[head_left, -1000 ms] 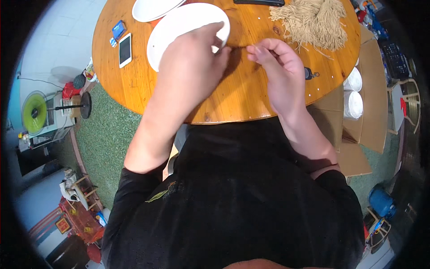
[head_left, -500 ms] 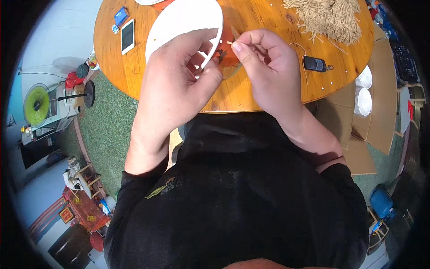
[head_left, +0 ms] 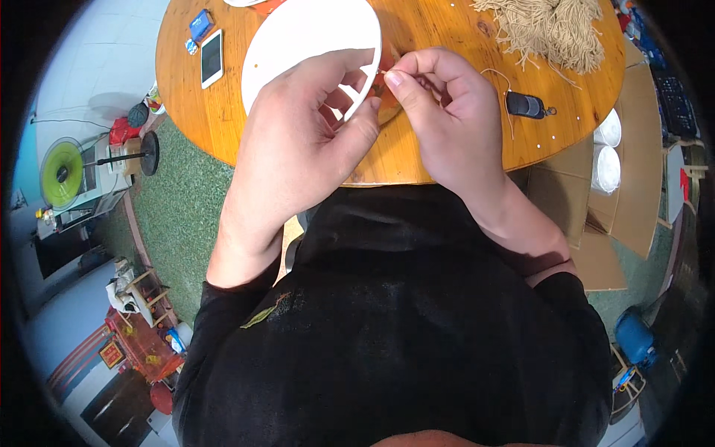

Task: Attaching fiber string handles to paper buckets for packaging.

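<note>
My left hand grips a thin white disc by its near right edge, with the thumb at the rim and the fingers behind it. The disc is tilted and has a small hole near its left edge. Close to its right rim, my right hand pinches the end of a thin beige cord between thumb and forefinger. More beige cord shows on the table to the right of that hand. Whether the cord's tip passes through the disc is too small to tell. Something orange-red lies partly hidden behind the rim.
On the round wooden table lie a phone, a small blue box, a black key fob and a heap of beige cords. An open cardboard box with white round items stands at right. A fan is at left.
The disc has shifted slightly right, its rim now closer to my right fingertips. My left hand moved right with it, while the right hand stays almost in place, still pinching the cord.
</note>
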Demonstrator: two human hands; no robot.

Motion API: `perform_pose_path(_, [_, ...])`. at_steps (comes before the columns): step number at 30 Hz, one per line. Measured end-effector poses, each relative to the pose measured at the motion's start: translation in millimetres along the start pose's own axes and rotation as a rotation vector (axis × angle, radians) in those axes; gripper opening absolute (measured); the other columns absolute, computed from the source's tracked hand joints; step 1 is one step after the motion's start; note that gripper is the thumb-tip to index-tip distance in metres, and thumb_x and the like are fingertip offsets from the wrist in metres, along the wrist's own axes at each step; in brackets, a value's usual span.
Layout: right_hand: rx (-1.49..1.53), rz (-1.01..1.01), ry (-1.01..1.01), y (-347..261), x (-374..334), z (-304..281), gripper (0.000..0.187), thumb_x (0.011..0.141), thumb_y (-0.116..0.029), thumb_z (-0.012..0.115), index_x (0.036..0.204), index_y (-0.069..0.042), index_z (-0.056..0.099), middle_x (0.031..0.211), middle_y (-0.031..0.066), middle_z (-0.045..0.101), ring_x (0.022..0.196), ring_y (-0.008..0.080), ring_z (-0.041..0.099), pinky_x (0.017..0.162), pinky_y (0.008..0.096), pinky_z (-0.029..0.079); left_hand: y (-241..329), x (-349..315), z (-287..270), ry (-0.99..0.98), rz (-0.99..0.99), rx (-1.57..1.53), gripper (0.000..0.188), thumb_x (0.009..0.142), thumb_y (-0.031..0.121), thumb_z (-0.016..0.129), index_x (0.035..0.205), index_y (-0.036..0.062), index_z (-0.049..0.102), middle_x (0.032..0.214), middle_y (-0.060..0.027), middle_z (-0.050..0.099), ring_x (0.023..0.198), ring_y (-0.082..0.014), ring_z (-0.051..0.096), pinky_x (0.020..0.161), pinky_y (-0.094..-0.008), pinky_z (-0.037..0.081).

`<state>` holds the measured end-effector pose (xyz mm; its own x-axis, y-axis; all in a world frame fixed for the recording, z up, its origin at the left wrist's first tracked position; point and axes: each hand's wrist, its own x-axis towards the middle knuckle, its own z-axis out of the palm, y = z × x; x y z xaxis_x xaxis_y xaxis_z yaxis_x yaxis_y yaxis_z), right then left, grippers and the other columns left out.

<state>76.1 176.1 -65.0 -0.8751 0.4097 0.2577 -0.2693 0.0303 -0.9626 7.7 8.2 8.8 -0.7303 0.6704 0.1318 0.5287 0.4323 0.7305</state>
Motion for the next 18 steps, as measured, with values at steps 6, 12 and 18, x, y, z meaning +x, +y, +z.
perform_pose_path(6, [0.014, -0.011, 0.01, 2.3, -0.3, -1.3, 0.01, 0.099, -0.009, 0.075, 0.097, 0.001, 0.075, 0.091, 0.0085, 0.076, 0.084, 0.0161, 0.074, 0.077, 0.0296, 0.058, -4.4, 4.1, 4.7, 0.045, 0.131, -0.041, 0.031, 0.096, 0.013, 0.078, 0.122, -0.0024, 0.073, 0.093, -0.0127, 0.074, 0.074, -0.0177, 0.072, 0.065, -0.0301, 0.058])
perform_pose_path(12, [-0.051, -0.003, 0.029, 1.8, -1.4, -1.7, 0.01, 0.098, -0.009, 0.078, 0.098, 0.001, 0.077, 0.088, 0.0083, 0.076, 0.084, 0.015, 0.073, 0.078, 0.029, 0.058, -11.4, 4.1, 6.9, 0.071, 0.044, -0.121, 0.02, 0.102, 0.009, 0.072, 0.12, 0.0017, 0.076, 0.078, -0.0136, 0.069, 0.066, -0.0164, 0.067, 0.063, -0.0307, 0.053])
perform_pose_path(18, [-0.052, 0.0, 0.045, 5.0, -4.6, -2.7, 0.012, 0.096, -0.009, 0.081, 0.1, 0.001, 0.078, 0.09, 0.0071, 0.077, 0.083, 0.0135, 0.072, 0.078, 0.0276, 0.058, -9.0, 11.0, -1.2, -0.025, -0.011, 0.021, 0.015, 0.1, 0.011, 0.075, 0.113, 0.0047, 0.078, 0.074, -0.0105, 0.069, 0.061, -0.0168, 0.066, 0.06, -0.0311, 0.052])
